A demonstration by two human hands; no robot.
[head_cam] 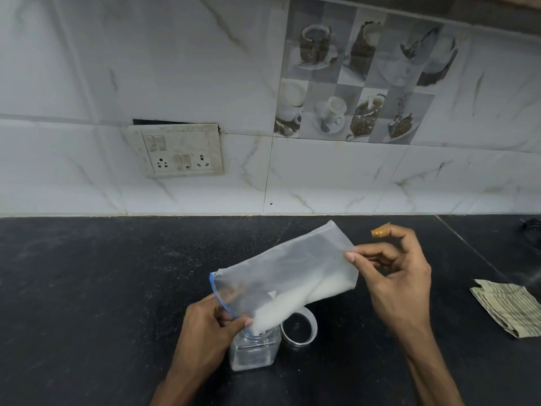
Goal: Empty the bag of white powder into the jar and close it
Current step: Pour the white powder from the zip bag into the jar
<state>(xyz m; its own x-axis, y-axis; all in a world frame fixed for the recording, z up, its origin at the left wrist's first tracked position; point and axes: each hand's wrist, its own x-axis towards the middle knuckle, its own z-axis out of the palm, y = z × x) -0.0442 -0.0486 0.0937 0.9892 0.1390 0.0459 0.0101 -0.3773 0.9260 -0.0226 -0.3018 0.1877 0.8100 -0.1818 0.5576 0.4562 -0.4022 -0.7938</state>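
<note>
A clear zip bag (292,268) with a blue seal strip is tilted, mouth down, over a clear square jar (254,351) on the black counter. White powder (295,300) lies along the bag's lower side and runs into the jar's mouth. My left hand (213,323) grips the bag's mouth at the jar's neck. My right hand (395,276) pinches the bag's raised bottom corner between thumb and forefinger; one of its fingers wears a brown bandage. The jar's lid (299,328) lies upside down on the counter just right of the jar.
A folded striped cloth (506,309) lies on the black counter (87,288) at the right. A dark object (531,230) sits at the far right edge. A switch and socket plate (178,150) is set in the tiled wall behind.
</note>
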